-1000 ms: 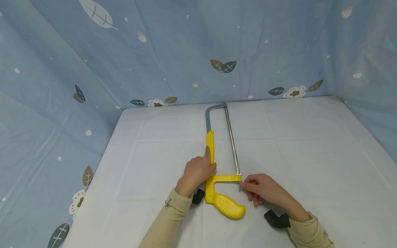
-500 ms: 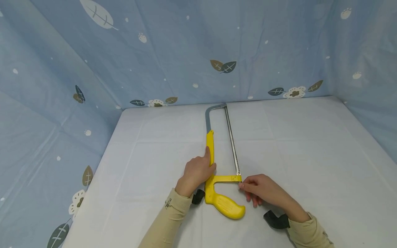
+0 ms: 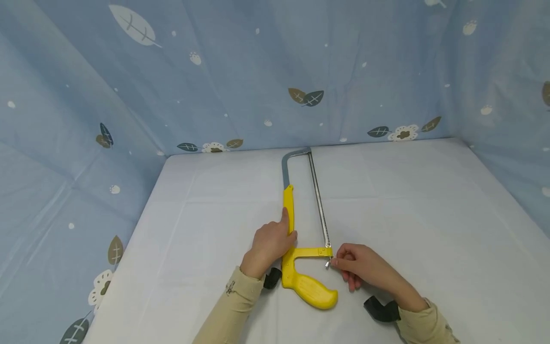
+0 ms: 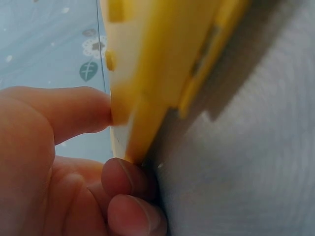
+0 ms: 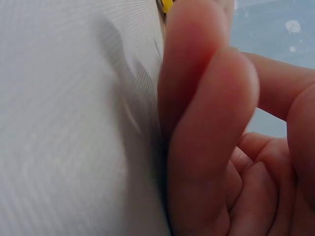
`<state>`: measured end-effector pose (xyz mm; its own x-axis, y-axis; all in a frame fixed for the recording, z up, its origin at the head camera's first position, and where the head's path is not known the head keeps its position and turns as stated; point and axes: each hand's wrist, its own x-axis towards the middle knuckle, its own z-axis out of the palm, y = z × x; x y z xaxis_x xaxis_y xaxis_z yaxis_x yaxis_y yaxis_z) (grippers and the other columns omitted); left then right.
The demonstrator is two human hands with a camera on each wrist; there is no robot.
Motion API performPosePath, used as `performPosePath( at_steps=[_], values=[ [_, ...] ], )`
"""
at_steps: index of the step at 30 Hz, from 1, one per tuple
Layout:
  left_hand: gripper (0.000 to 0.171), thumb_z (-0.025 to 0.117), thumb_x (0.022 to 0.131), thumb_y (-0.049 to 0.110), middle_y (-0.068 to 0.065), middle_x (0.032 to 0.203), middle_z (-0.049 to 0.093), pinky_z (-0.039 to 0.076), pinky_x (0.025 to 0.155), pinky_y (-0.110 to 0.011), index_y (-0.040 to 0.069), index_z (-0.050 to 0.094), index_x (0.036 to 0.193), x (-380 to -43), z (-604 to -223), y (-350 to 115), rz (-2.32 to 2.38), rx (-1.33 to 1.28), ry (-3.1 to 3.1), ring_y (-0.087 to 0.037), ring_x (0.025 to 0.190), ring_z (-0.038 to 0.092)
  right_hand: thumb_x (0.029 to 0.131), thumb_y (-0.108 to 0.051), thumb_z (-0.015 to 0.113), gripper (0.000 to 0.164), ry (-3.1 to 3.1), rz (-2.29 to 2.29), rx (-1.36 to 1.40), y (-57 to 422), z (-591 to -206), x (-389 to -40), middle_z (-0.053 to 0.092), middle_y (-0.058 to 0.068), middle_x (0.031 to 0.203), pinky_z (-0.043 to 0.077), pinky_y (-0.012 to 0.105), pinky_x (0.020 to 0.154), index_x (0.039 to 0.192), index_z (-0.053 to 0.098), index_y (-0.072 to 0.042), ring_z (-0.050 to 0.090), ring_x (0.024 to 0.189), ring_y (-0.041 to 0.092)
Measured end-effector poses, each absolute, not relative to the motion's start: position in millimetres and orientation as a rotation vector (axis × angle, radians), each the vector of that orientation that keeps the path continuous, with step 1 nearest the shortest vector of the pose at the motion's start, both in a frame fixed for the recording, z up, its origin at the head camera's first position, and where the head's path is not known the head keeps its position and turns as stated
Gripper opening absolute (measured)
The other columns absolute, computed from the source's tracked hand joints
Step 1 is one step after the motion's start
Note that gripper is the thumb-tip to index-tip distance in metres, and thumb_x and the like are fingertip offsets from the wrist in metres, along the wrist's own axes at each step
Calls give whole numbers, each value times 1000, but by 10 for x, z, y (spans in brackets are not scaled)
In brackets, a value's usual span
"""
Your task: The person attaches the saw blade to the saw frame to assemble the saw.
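A hacksaw with a yellow handle (image 3: 315, 292) and a grey front bow lies flat on the white table, its thin blade (image 3: 319, 200) on the right side. My left hand (image 3: 268, 243) grips the yellow frame (image 4: 152, 59); the index finger lies along it and the thumb crosses it. In the left wrist view the thumb presses one face and curled fingertips (image 4: 125, 179) meet its lower edge. My right hand (image 3: 365, 267) has thumb and index finger at the small metal wing nut (image 3: 328, 263) below the blade's near end. In the right wrist view, fingers (image 5: 206, 142) hide the nut.
A white cloth (image 3: 215, 210) covers the table. Blue patterned fabric (image 3: 240, 76) hangs behind and along both sides. Black curved pieces (image 3: 381, 309) sit at both wrists.
The right thumb and index finger have shifted at the wing nut, which was hidden half a second ago and shows now at an angle. The left hand keeps its hold; the head view has tilted slightly.
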<state>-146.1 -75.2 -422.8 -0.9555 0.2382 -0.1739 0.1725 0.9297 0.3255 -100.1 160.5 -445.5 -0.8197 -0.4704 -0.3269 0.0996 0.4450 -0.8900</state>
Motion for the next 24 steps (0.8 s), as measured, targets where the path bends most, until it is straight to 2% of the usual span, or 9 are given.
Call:
performPosePath(
  at_steps=[5,24],
  values=[
    [67,47,88,34,0,46,39,26,35,-25,3,20,142,-1456,-4234,-758,468,319,2869,-13,36,30,84,-36,59,34,2142,-1391,-301,1601,-4457,-992,54,7,59,45,35,42,86,51,-3,53,43,22],
    [67,47,89,35,-1,48,40,27,36,-26,4,21,142,-1461,-4238,-765,467,310,2878,-14,37,32,85,-40,56,34,2186,-1301,-279,1570,-4435,-982,58,7,62,44,33,43,84,59,-7,54,45,22]
  ],
)
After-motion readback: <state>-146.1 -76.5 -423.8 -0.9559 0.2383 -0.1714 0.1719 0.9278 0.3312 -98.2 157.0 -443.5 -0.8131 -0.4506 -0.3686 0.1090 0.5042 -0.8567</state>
